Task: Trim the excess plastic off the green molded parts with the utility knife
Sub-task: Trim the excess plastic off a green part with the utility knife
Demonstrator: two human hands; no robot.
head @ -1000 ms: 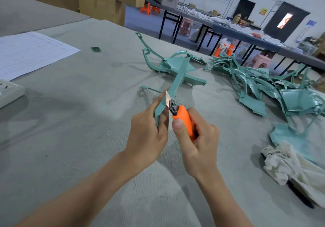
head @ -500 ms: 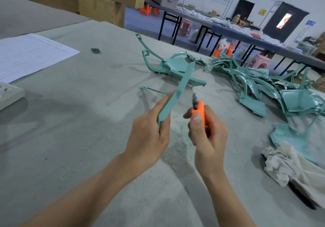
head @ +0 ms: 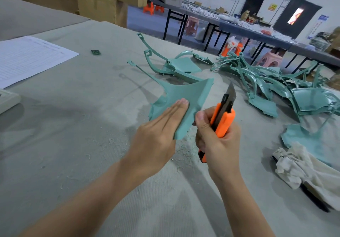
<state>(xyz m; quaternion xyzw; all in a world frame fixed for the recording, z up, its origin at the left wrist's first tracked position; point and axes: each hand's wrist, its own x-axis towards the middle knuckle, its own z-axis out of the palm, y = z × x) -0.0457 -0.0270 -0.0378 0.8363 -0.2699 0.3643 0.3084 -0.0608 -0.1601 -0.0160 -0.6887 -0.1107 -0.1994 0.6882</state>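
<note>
The left hand (head: 158,132) holds the green molded part (head: 185,93) clear of the worktop (head: 73,126). Its fingers (head: 176,108) lie straight and together across the part's upper face; the thumb is hidden beneath. The part is a flat, fan-shaped panel with a raised rim on its right edge and a thin strip running up and to the left.

The right hand (head: 217,141) is clenched around the orange utility knife (head: 224,121). The blade (head: 230,91) is extended and points up and away, just beside the part's right rim but not touching it. The right thumb sits close to that rim.

Pale shavings (head: 184,145) lie on the worktop below both hands. A second green part (head: 174,65) rests farther back, and a pile of green parts (head: 276,86) lies to the right. A white cloth (head: 298,168) lies at the near right. A printed sheet (head: 27,58) lies at the far left, with cardboard boxes (head: 95,5) behind it.
</note>
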